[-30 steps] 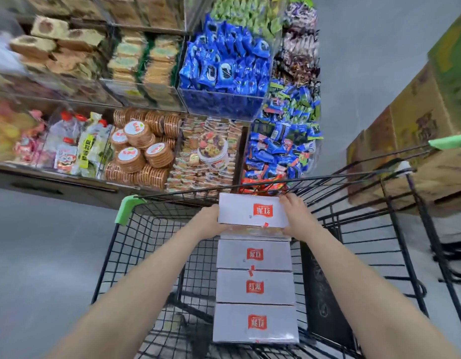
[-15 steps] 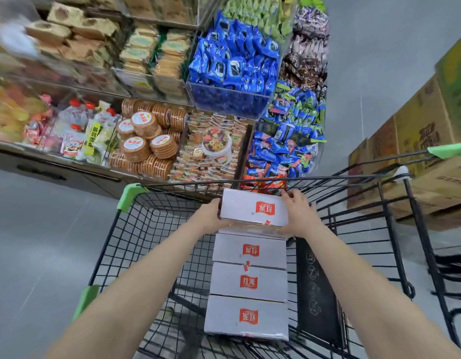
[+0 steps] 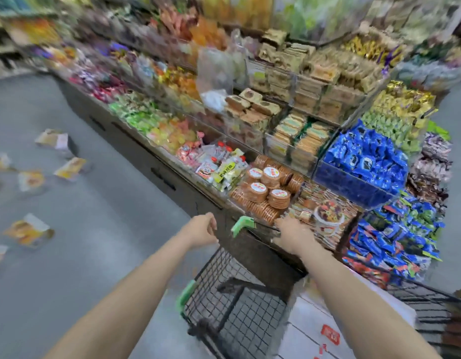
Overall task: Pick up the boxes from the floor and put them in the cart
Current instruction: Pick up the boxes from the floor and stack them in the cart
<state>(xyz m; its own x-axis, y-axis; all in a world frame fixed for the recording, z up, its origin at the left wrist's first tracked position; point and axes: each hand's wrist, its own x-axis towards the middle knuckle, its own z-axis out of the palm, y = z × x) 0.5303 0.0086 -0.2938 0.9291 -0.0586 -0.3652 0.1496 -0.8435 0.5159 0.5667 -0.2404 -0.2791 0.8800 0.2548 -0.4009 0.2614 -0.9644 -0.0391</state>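
- White boxes (image 3: 325, 330) were seen stacked in the cart (image 3: 232, 301).
- Several yellow boxes (image 3: 30, 230) were left scattered on the floor (image 3: 94, 229), well apart from the cart.
- Nothing was held: the left hand (image 3: 203, 229) was loosely curled, the right hand (image 3: 292, 234) relaxed.

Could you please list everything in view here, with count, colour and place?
boxes on the floor: about eight visible, yellow-orange and white, blurred, scattered at left
white boxes: several, red labels, inside the cart
cart: one, black wire with green corner guards, bottom centre
snack shelves: long tiered display, many colours, across the middle
blue packets: one clear bin, right
round biscuit packs: a pile, brown, centre
left hand: empty, above the floor beside the cart
right hand: empty, over the cart's far rim
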